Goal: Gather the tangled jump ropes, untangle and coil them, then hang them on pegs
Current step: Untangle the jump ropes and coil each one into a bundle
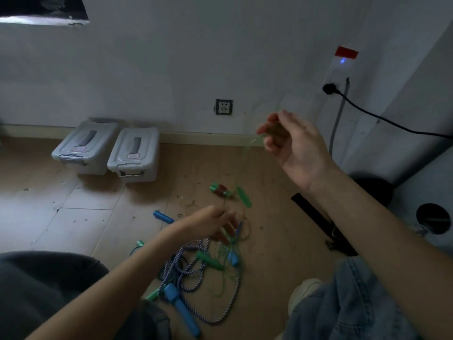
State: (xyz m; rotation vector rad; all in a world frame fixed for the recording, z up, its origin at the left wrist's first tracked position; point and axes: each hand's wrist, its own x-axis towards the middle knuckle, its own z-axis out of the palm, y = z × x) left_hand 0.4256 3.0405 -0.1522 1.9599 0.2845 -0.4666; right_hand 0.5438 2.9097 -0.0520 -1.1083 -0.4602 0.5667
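Observation:
A tangle of jump ropes lies on the wooden floor between my knees. It holds a blue-and-white braided rope [196, 266] with a blue handle [181, 310], and a thin green cord [228, 273] with green handles [209, 260]. My right hand [291, 143] is raised near the wall and pinches the thin green cord, which runs down, blurred, toward the pile. My left hand [215, 224] hovers low over the pile with curled fingers around strands of the green cord. Another green handle [244, 197] and a green-and-red handle [220, 190] lie farther off, and a blue handle [163, 216] lies to their left.
Two grey lidded boxes [133, 153] stand against the white wall at the left. A wall socket [224, 107] sits above the skirting. A black cable [382, 117] runs from a power strip at the right. A black strap [318, 222] lies on the floor by my right knee.

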